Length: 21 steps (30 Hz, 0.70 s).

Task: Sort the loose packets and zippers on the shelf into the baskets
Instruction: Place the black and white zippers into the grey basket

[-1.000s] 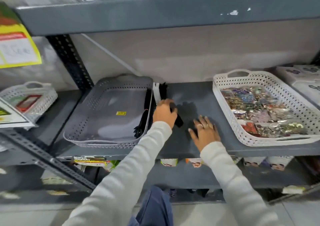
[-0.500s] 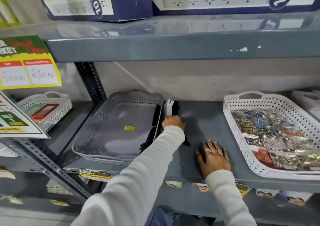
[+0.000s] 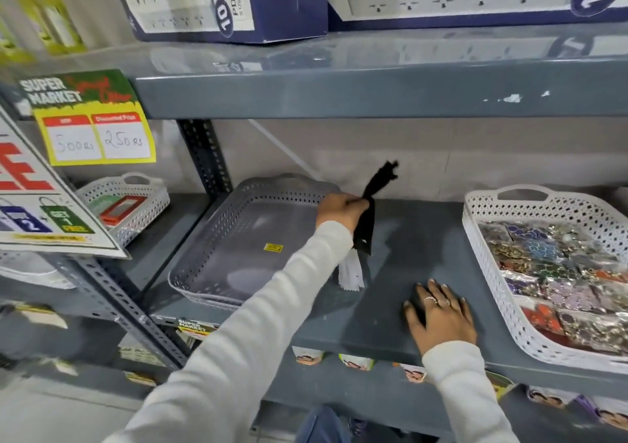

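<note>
The left hand (image 3: 341, 210) is closed in a fist around a bundle of black zippers (image 3: 368, 211). The bundle is lifted clear of the grey shelf (image 3: 401, 238), one end pointing up toward the back wall, the other hanging down; white zippers (image 3: 351, 272) hang below it. The left arm reaches forward beside the right rim of the grey basket (image 3: 217, 238). The right hand (image 3: 441, 317) lies palm-down on the shelf, fingers (image 3: 438, 293) extended and slightly spread, holding nothing. The white basket (image 3: 475, 238), to its right, contains packets (image 3: 560, 272).
</note>
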{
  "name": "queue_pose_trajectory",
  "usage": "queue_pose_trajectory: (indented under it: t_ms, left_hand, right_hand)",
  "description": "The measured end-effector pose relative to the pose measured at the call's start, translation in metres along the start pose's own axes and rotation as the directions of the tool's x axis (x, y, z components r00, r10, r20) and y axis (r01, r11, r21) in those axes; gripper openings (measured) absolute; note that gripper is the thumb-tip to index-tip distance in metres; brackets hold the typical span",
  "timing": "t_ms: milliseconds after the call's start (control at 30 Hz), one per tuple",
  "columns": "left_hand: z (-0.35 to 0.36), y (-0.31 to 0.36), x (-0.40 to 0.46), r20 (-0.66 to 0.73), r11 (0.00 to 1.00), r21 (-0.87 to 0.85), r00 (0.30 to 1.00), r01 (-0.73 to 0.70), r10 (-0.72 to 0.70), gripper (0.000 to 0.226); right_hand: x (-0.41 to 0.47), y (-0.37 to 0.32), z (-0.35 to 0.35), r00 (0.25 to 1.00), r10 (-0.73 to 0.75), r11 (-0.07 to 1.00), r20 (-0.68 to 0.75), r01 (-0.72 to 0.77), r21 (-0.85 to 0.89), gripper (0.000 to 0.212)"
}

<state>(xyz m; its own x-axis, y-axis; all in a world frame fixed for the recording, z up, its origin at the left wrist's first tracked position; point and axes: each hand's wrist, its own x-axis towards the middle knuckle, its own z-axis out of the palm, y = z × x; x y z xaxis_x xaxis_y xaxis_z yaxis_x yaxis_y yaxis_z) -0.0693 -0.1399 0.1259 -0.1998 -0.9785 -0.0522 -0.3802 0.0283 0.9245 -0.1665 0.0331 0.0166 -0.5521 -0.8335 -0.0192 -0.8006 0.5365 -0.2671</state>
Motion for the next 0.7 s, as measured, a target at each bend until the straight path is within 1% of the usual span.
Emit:
queue_pose_trajectory:
  t_ms: [33,67,100,133,200,300,367,467,533,600,700]
  left_hand:
    - [-0.012,0.001,-0.001,-0.032,0.998,-0.063,0.999,-0.032,0.03,0.018]
    - [-0.026,0.001,-0.002,-0.065,0.995,-0.084,0.997,-0.058,0.052,0.019]
    - [-0.039,-0.001,-0.001,-0.101,0.996,-0.054,0.993,-0.069,0.063,0.021]
    - [-0.05,-0.005,0.002,-0.138,0.998,0.015,0.989,-0.058,0.059,0.022]
    - [-0.068,-0.018,0.005,-0.2,0.994,0.106,0.98,0.007,0.015,0.022]
    - [-0.077,-0.043,0.01,-0.206,0.981,0.158,0.975,0.112,-0.078,0.018]
    - [-0.075,-0.059,0.015,-0.162,0.949,0.262,0.978,0.174,-0.135,0.018]
    - [-0.066,-0.074,0.022,-0.079,0.895,0.39,0.976,0.219,-0.204,0.022]
    - [-0.058,-0.077,0.022,0.026,0.874,0.446,0.973,0.194,-0.229,0.033]
    - [-0.053,-0.08,0.02,0.114,0.865,0.473,0.962,0.166,-0.247,0.038]
    - [-0.052,-0.09,0.026,0.15,0.831,0.534,0.951,0.154,-0.272,0.043]
  right_hand:
    - [0.0,0.0,0.0,1.0,0.003,1.0,-0.006,-0.003,0.0,0.051]
    - [0.001,-0.001,0.001,1.0,0.007,1.0,-0.012,-0.007,0.001,0.051]
    - [0.001,-0.001,0.002,1.0,0.009,1.0,-0.015,-0.009,0.001,0.051]
    - [0.0,-0.002,0.002,1.0,0.01,1.0,-0.016,-0.01,0.002,0.051]
    - [-0.001,-0.003,0.002,1.0,0.012,1.0,-0.027,-0.012,0.018,0.05]
    - [-0.003,-0.004,0.001,0.999,0.016,1.0,-0.038,-0.015,0.028,0.05]
    - [-0.003,-0.004,0.001,0.999,0.016,1.0,-0.034,-0.015,0.017,0.051]
    - [-0.002,-0.004,-0.001,0.999,0.016,1.0,-0.028,-0.015,0.022,0.051]
    - [-0.002,-0.003,-0.002,1.0,0.016,0.999,-0.022,-0.015,0.04,0.051]
    - [-0.002,-0.003,-0.003,1.0,0.016,0.999,-0.02,-0.015,0.038,0.051]
    - [-0.002,-0.002,-0.003,0.999,0.016,0.999,-0.032,-0.015,0.036,0.051]
